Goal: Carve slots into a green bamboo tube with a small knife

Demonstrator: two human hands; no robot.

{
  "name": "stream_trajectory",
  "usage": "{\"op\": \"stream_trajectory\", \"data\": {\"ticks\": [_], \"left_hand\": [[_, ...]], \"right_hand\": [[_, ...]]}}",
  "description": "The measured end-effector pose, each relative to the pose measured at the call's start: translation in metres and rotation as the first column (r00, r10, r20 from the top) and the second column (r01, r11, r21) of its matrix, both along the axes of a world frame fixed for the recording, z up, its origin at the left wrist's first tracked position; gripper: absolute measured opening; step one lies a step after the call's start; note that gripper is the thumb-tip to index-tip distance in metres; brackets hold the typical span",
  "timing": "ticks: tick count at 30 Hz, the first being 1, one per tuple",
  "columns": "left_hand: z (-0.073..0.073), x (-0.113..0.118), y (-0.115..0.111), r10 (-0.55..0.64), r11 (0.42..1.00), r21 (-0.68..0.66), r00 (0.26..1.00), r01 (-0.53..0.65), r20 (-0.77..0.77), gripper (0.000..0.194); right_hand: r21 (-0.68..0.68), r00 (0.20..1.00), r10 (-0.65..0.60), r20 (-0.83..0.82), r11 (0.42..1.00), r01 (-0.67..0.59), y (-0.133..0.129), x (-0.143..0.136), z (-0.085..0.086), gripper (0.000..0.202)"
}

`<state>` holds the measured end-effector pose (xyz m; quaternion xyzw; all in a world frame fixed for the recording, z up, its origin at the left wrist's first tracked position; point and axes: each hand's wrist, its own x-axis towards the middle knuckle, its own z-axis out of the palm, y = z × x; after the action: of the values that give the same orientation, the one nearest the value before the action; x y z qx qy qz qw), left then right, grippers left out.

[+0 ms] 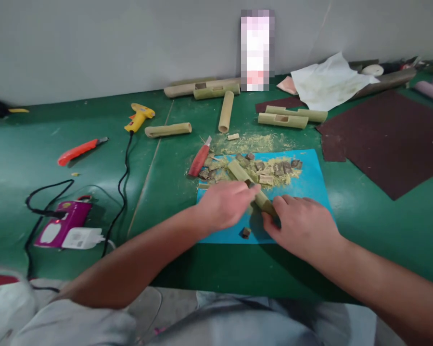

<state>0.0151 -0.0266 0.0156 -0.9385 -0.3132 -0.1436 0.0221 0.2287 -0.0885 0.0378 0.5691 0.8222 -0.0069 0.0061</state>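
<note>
A short bamboo tube [239, 171] lies slantwise over a blue mat [310, 187], with a dark notch near its middle. My right hand [305, 221] grips the tube's near end, thumb on one side and fingers on the other. My left hand [227, 202] is closed beside the notch, its finger and thumb tips at the cut; what it holds there is hidden. Bamboo chips [279, 168] and fine shavings surround the tube's far end. One loose chip [246, 233] rests near the mat's front edge. A red-handled knife [199, 158] lies at the mat's far left corner.
More bamboo tubes [225, 113] lie toward the wall, some notched [283, 120]. On the left are a yellow glue gun [140, 117], an orange utility knife [79, 151] and a purple power unit [63, 223] with black cords. Dark brown sheets [389, 144] and white paper [324, 81] lie right.
</note>
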Motion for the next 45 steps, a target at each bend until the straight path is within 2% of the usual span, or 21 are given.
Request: {"op": "stream_trajectory", "data": {"ticks": [3,9,12,15,19,23,24,28,30,33,38,42,43,45], "left_hand": [[-0.003,0.000,0.003,-0.038,0.998,-0.055,0.999,0.039,0.022,0.040],[-0.006,-0.005,0.010,0.071,0.997,-0.046,0.979,-0.064,0.193,0.036],[-0.006,-0.009,0.013,0.098,0.994,0.013,0.951,-0.107,0.292,0.032],[-0.007,-0.012,0.018,0.133,0.985,0.066,0.943,-0.160,0.305,0.030],[-0.009,-0.009,0.014,0.153,0.988,-0.039,0.947,-0.148,0.281,0.033],[-0.008,-0.006,0.007,0.023,0.991,-0.133,0.977,0.006,0.213,0.037],[-0.008,-0.007,0.007,0.016,0.990,-0.138,0.979,0.012,0.203,0.038],[-0.010,-0.010,0.012,0.170,0.985,-0.061,0.957,-0.160,0.234,0.038],[-0.011,-0.009,0.011,0.144,0.989,-0.055,0.965,-0.135,0.221,0.040],[-0.011,-0.009,0.010,0.028,0.997,-0.082,0.984,-0.014,0.177,0.042],[-0.010,-0.012,0.014,0.161,0.987,-0.018,0.967,-0.160,0.197,0.041],[-0.011,-0.011,0.008,0.016,0.998,-0.065,0.994,-0.009,0.106,0.042],[-0.012,-0.011,0.008,0.013,0.998,-0.065,0.993,-0.005,0.114,0.042],[-0.012,-0.012,0.011,0.114,0.993,-0.029,0.976,-0.111,0.184,0.042]], "right_hand": [[0.068,1.000,0.023,-0.004,0.997,-0.023,-0.001,0.001,-0.002,0.024],[0.180,0.997,0.081,-0.014,0.981,-0.078,0.000,0.007,-0.006,0.021],[0.225,0.996,0.081,-0.027,0.972,-0.073,0.001,0.008,-0.007,0.023],[0.260,0.996,0.089,-0.023,0.962,-0.080,0.001,0.009,-0.006,0.025],[0.236,0.995,0.100,-0.020,0.967,-0.092,0.002,0.009,-0.008,0.025],[0.195,0.997,0.064,-0.034,0.979,-0.057,0.000,0.007,-0.009,0.024],[0.189,0.998,0.056,-0.037,0.981,-0.048,0.000,0.006,-0.009,0.024],[0.178,0.999,0.026,-0.039,0.984,-0.018,-0.002,0.004,-0.009,0.028],[0.169,0.999,0.017,-0.038,0.986,-0.011,-0.001,0.002,-0.009,0.027],[0.153,0.999,0.014,-0.044,0.988,-0.007,-0.001,0.001,-0.008,0.023],[0.137,1.000,0.006,-0.028,0.991,-0.002,-0.001,0.001,-0.005,0.025],[0.101,0.999,0.022,-0.039,0.995,-0.018,-0.002,0.002,-0.005,0.025],[0.099,0.999,0.018,-0.042,0.995,-0.014,-0.002,0.002,-0.005,0.026],[0.106,0.999,0.004,-0.040,0.994,0.001,-0.003,0.001,-0.004,0.029]]}}
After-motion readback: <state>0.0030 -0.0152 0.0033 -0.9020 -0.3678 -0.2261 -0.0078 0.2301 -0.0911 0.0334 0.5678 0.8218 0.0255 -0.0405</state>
